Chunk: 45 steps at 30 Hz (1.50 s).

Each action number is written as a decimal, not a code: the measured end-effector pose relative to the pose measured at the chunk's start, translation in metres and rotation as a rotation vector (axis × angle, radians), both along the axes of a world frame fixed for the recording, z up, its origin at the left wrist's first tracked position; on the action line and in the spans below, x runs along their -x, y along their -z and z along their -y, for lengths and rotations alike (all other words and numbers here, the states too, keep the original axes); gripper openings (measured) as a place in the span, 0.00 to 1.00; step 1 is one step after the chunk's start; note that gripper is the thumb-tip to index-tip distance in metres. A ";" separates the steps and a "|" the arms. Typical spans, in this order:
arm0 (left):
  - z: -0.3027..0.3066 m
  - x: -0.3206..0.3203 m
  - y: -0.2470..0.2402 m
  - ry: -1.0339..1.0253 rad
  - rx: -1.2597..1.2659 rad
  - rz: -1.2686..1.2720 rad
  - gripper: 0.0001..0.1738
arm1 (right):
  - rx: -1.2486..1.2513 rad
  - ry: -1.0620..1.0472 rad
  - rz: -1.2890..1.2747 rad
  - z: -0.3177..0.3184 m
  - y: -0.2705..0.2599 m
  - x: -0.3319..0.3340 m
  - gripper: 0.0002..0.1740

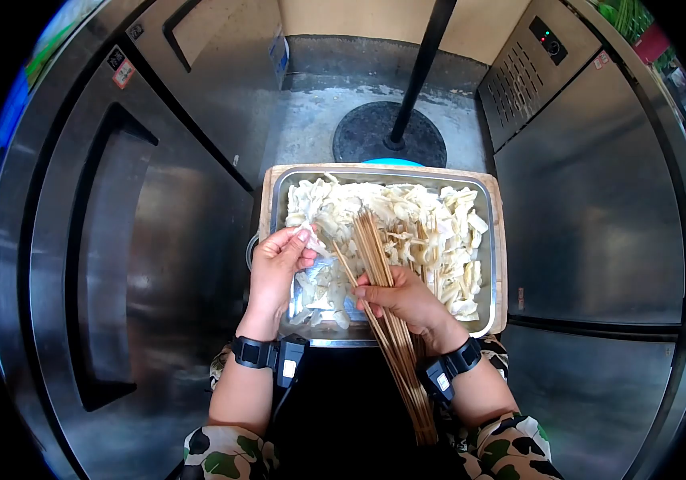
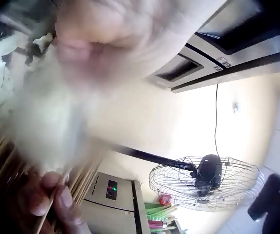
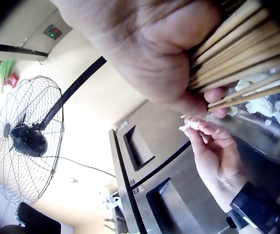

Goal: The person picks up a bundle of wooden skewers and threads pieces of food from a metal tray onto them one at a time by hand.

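My left hand (image 1: pixel 272 276) pinches a soft, pale food piece (image 1: pixel 316 242) between thumb and fingers, over the left side of a metal tray (image 1: pixel 489 268). A thick bundle of bamboo skewers (image 1: pixel 377 256) lies in the grip of my right hand (image 1: pixel 407 304), over the tray's front middle. One skewer (image 3: pixel 257 99) stands apart from the bundle at the right thumb and fingertips, its tip close to the pale piece. Many more pale strips (image 1: pixel 463 220) fill the tray's back and right. In the left wrist view the held piece (image 2: pixel 47 112) is blurred.
Beneath the tray is a wooden board (image 1: pixel 501 296). Steel cabinets stand close on the left (image 1: pixel 183 240) and right (image 1: pixel 591 208). Behind the tray, a black pole rises from a round base (image 1: pixel 359 136); a wire fan (image 2: pixel 206 183) shows in the wrist views.
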<state>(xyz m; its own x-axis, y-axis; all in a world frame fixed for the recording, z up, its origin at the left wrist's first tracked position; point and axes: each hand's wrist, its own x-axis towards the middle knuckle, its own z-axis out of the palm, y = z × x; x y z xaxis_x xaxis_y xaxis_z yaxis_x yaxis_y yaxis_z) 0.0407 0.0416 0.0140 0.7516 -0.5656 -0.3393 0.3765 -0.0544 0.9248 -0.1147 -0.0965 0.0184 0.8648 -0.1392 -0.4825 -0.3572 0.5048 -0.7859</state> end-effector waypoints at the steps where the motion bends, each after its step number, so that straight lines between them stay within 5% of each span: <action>1: 0.002 0.000 0.001 0.007 0.015 -0.019 0.11 | -0.005 0.001 0.003 0.000 0.001 0.000 0.07; 17: 0.016 0.008 -0.007 -0.018 0.110 -0.067 0.10 | 0.012 -0.014 -0.031 -0.001 -0.001 -0.002 0.06; 32: 0.012 0.021 0.002 0.137 -0.022 0.577 0.09 | 0.024 -0.005 -0.041 -0.001 -0.005 -0.002 0.06; 45: 0.017 0.019 -0.010 0.053 0.099 0.014 0.12 | 0.041 -0.028 -0.024 -0.001 -0.008 -0.002 0.07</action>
<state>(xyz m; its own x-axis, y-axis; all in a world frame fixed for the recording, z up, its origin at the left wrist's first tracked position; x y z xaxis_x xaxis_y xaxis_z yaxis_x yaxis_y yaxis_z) 0.0212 0.0247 0.0237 0.7239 -0.6351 -0.2696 0.3625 0.0176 0.9318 -0.1129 -0.0957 0.0263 0.8569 -0.1348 -0.4976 -0.3899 0.4619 -0.7966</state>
